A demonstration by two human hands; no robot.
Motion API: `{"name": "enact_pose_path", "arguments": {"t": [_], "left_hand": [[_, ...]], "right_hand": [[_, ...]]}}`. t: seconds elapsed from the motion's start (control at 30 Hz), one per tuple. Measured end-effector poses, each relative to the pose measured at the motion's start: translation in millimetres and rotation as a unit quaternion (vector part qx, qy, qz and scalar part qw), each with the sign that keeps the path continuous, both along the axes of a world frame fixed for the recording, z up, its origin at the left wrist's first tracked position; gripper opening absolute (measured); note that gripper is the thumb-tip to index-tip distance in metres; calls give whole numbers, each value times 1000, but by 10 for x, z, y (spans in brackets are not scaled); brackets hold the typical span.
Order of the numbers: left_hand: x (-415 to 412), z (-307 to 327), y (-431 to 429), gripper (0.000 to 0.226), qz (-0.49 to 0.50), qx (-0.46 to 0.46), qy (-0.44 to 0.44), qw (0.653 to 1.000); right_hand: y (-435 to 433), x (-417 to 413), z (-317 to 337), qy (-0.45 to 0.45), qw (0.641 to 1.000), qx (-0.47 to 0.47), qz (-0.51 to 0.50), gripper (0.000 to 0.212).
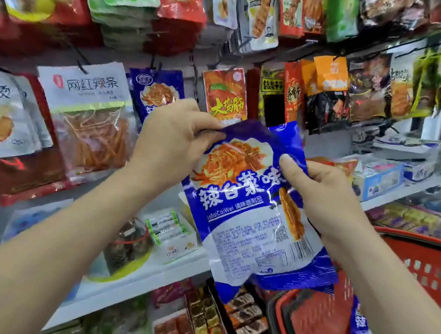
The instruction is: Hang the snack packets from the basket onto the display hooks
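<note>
You've got the blue snack packet (pixel 249 214) in both hands mid-frame: left hand (pixel 172 138) grips its top corner, right hand (pixel 319 190) pinches its right edge. Its long axis tilts down-right toward the red basket (pixel 424 264). The matching hung packets (pixel 158 89) sit just above your left hand, so that hand's nearer.

1. The blue packet (pixel 250 206) is gleaming as glossy, crinkled plastic film, catching white highlights.
2. The basket (pixel 429 264) is showing hard red plastic, perforated, with a dull sheen.
3. The white hanging packet (pixel 87 111) is looking matt above, with a clear, shiny plastic window below.
4. The shelf (pixel 144 277) is appearing smooth and white.
</note>
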State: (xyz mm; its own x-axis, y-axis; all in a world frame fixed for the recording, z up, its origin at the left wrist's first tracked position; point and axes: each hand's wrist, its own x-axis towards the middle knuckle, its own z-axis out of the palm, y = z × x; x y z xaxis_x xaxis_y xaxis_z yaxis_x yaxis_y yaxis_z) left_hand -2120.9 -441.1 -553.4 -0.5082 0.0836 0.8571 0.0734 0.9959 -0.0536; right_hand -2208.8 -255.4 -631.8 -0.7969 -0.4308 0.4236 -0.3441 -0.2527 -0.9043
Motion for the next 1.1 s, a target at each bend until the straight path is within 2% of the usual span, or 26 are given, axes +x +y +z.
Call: {"name": "enact_pose_path", "arguments": {"t": [0.07, 0.1, 0.17, 0.3, 0.33, 0.37, 0.43, 0.53, 0.67, 0.77, 0.87, 0.97, 1.1], "left_hand": [[45, 33, -183, 11, -49, 116, -16, 992], [66, 51, -277, 14, -90, 200, -28, 975], [117, 104, -436, 21, -180, 350, -56, 918], [228, 251, -715, 36, -247, 513, -120, 813], [238, 303, -799, 40, -242, 515, -151, 808], [243, 347, -883, 36, -235, 494, -176, 818], [249, 455, -1051, 6, -223, 445, -208, 842], [266, 603, -1277, 31, -167, 395, -280, 859], [235, 787, -1418, 35, -104, 337, -304, 885], [145, 835, -1426, 24, -68, 301, -292, 905], [43, 835, -1457, 21, -32, 265, -286, 920], [-71, 858, -1526, 17, -2, 227, -257, 939], [-270, 1025, -1577, 11, 3, 178, -186, 966]], "right_hand": [[-154, 17, 97, -29, 999, -12, 13, 38], [-231, -2, 134, -42, 999, -21, 8, 40], [-377, -39, 204, -60, 997, -36, -20, 40], [-691, -58, 349, 31, 999, 3, -13, 37], [-751, -65, 400, 57, 998, 19, -9, 35], [-801, -83, 465, 79, 996, 34, -10, 31], [-866, -148, 602, 110, 992, 64, -15, 23], [-916, -257, 781, 126, 987, 101, -16, 17], [-964, -416, 977, 67, 993, 101, 13, 14], [-981, -561, 1066, 21, 996, 77, 26, 16], [-1057, -645, 1061, 39, 989, 112, 86, 12], [-1175, -696, 1028, 54, 982, 123, 132, 23], [-1265, -765, 1032, 58, 988, 55, 132, 27]]}}
